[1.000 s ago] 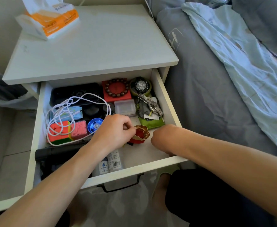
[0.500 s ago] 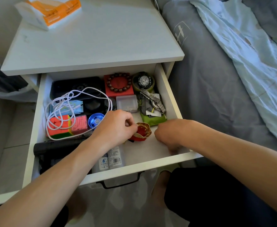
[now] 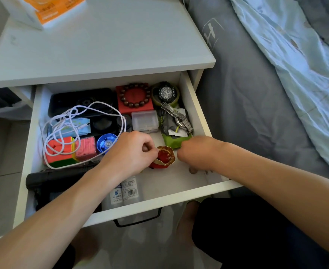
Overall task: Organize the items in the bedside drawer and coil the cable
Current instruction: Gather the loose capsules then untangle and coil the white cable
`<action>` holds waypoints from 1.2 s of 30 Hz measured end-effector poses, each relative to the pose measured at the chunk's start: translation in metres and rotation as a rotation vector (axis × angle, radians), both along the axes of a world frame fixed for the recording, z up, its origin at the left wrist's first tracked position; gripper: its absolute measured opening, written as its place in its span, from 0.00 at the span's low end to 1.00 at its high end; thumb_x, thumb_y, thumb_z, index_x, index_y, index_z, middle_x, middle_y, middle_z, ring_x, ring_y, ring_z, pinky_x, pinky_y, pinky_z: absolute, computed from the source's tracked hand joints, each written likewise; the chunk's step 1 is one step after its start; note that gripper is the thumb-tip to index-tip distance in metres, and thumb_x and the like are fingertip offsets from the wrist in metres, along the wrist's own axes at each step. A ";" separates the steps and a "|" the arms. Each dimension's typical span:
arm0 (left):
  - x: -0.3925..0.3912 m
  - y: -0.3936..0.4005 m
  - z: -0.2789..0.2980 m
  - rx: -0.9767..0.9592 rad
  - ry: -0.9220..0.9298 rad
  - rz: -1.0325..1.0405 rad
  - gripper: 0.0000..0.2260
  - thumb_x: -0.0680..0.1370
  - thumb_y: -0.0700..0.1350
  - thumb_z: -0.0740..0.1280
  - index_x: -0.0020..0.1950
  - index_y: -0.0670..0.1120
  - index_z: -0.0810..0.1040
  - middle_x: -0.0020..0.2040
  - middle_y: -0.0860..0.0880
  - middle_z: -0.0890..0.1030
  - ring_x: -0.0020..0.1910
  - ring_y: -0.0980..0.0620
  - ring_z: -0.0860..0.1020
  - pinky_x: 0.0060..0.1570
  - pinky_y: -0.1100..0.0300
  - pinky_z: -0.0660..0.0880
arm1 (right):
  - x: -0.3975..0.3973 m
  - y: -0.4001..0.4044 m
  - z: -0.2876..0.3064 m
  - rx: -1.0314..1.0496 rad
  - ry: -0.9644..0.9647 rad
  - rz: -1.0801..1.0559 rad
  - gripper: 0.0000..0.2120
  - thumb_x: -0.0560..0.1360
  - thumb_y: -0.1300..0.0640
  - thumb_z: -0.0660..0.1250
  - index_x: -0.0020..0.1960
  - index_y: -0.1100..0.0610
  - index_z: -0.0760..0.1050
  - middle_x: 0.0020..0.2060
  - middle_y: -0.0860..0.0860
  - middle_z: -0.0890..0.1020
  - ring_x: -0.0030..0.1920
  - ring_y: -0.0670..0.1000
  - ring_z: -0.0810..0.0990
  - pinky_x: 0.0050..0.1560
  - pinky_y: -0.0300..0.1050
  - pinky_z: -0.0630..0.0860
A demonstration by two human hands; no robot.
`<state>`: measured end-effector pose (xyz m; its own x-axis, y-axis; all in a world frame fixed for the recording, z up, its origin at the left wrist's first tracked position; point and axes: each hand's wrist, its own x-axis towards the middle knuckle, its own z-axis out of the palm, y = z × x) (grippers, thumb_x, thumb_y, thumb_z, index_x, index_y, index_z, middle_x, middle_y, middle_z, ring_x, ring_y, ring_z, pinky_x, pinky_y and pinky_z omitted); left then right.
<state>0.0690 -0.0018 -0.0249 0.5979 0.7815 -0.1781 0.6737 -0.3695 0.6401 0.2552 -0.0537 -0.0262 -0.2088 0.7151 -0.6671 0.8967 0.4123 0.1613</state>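
Your left hand (image 3: 129, 152) is pinching the little red pouch's (image 3: 164, 157) rim mid-drawer; your right hand (image 3: 195, 153) is curled just beside it, grip unclear. Park the pouch below the green packet (image 3: 174, 141), then tackle the white cable (image 3: 82, 121) left of it.

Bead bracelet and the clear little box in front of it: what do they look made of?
Bead bracelet: likely polished wood, since the round beads are dark brown with a soft sheen. Clear box: probably hard translucent plastic, frosted-looking with glossy, moulded edges.
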 end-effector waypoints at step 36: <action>-0.002 0.000 0.003 -0.027 -0.041 0.030 0.06 0.76 0.45 0.71 0.40 0.49 0.83 0.32 0.55 0.81 0.32 0.62 0.78 0.29 0.73 0.70 | -0.019 -0.003 0.009 0.106 0.073 -0.230 0.12 0.77 0.60 0.67 0.60 0.59 0.74 0.54 0.55 0.79 0.52 0.57 0.81 0.40 0.45 0.72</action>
